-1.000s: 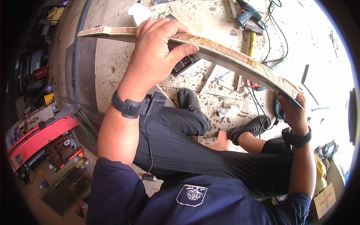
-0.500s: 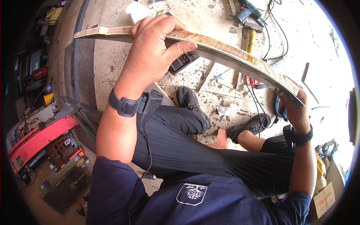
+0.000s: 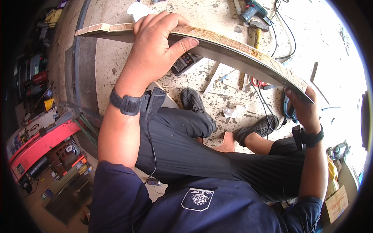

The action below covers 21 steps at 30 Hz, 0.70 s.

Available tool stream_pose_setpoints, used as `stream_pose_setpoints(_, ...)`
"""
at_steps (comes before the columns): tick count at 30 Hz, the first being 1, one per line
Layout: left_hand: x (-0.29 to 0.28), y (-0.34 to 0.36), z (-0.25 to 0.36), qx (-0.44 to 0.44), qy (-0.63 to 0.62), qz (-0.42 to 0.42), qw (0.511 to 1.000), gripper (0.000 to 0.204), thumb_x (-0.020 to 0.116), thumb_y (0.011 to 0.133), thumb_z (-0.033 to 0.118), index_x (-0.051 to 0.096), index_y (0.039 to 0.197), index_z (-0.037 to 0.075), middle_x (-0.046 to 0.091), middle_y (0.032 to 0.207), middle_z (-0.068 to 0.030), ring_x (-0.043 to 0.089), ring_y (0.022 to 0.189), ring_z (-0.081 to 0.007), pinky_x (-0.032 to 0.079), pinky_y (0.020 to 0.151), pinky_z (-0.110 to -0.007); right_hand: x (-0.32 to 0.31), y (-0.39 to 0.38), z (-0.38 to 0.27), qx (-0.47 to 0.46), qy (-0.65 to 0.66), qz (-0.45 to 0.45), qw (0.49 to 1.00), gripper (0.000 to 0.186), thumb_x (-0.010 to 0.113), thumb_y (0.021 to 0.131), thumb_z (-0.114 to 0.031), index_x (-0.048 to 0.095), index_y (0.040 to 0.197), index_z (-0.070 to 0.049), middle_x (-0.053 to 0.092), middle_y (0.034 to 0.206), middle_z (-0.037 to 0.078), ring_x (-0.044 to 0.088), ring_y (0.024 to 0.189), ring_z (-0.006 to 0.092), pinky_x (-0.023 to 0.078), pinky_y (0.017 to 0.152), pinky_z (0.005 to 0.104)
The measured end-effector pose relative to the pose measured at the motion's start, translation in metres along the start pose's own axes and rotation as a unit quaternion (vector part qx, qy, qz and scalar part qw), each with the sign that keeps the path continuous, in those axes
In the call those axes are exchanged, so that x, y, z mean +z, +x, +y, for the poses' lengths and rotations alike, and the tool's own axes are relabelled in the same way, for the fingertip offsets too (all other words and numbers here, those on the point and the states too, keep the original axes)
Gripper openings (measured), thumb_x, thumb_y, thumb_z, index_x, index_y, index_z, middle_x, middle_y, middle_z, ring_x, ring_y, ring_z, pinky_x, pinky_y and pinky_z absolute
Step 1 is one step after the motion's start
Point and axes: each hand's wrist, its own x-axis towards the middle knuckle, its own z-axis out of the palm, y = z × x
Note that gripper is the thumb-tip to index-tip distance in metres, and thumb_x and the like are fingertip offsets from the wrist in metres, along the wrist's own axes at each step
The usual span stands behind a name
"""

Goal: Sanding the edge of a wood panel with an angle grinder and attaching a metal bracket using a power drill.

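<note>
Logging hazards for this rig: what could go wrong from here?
1. The right hand holds the long board only near its end, so that grip might slip off.
2. The board sticks out past the left hand, so that free end could swing or dip.
3. If dropped, it could hit the right shoe or the yellow-handled hammer on the floor.

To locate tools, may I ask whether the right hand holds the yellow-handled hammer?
No, the yellow-handled hammer lies on the speckled floor, and the right hand grips the long wood-edged board.
</note>
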Motion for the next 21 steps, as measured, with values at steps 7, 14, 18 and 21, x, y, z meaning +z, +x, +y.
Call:
stream_pose_setpoints(7, 0.007, 0.002, -0.004, -0.01, -0.002, 0.022, 1.0, 0.041, 0.084, 0.087, 0.045, 0.072, 0.108, 0.012, 0.071, 0.104, -0.0083, 0.063, 0.108, -0.0325, 0.037, 0.103, -0.044, 0.001, 0.003, -0.004, 0.015, 0.029, 0.009, 0.999, 0.031, 0.072, 0.102, -0.008, 0.069, 0.132, 0.0, 0.075, 0.116, 0.005, 0.065, 0.107, 0.0116, 0.052, 0.096, 0.0312)
stream_pose_setpoints(14, 0.007, 0.002, -0.001, -0.01, -0.003, 0.03, 1.0, 0.042, 0.084, 0.086, 0.046, 0.072, 0.107, 0.012, 0.071, 0.103, -0.0076, 0.064, 0.105, -0.032, 0.037, 0.101, -0.043, 0.004, 0.004, -0.01, 0.015, 0.032, 0.022, 0.999, 0.023, 0.073, 0.104, -0.02, 0.073, 0.119, -0.002, 0.071, 0.101, -0.002, 0.059, 0.095, 0.0076, 0.05, 0.086, 0.0276)
stream_pose_setpoints(18, 0.006, 0.003, 0.001, 0.0, 0.008, 0.024, 1.0, 0.039, 0.082, 0.091, 0.041, 0.07, 0.108, 0.008, 0.07, 0.102, -0.0049, 0.061, 0.105, -0.0275, 0.038, 0.102, -0.04, 0.004, 0.004, -0.009, 0.019, 0.042, 0.025, 0.999, 0.022, 0.074, 0.104, -0.02, 0.072, 0.118, -0.003, 0.072, 0.101, -0.001, 0.062, 0.096, 0.0081, 0.051, 0.087, 0.0276)
stream_pose_setpoints(21, 0.013, 0.003, -0.005, -0.004, 0.0, 0.036, 0.999, 0.043, 0.084, 0.085, 0.048, 0.073, 0.107, 0.012, 0.071, 0.102, -0.0072, 0.063, 0.105, -0.0307, 0.036, 0.1, -0.043, 0.004, 0.005, -0.002, 0.027, 0.059, 0.026, 0.998, 0.023, 0.074, 0.104, -0.019, 0.072, 0.119, -0.003, 0.073, 0.102, 0.0, 0.063, 0.096, 0.0087, 0.051, 0.087, 0.0276)
